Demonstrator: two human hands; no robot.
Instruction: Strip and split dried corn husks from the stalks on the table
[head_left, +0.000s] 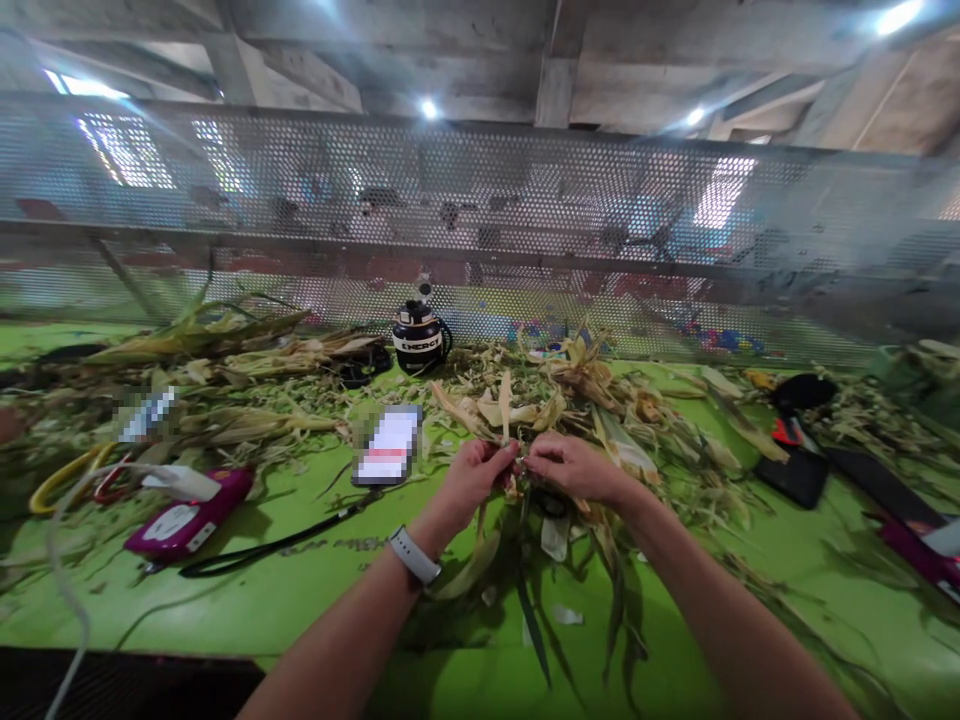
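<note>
Green table (225, 610) littered with husks (592, 390). Left hand (474, 478) and right hand (574, 468) meet, both closed on a husk strip (519, 466) between them; a phone (388, 445) lies just left of them

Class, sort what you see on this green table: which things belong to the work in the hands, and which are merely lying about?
In the job: left hand; right hand; husk bundle pinched between both; loose corn husks around it.
Lying about: black Energy jug; phone; magenta device; black lanyard; black pouch.
</note>
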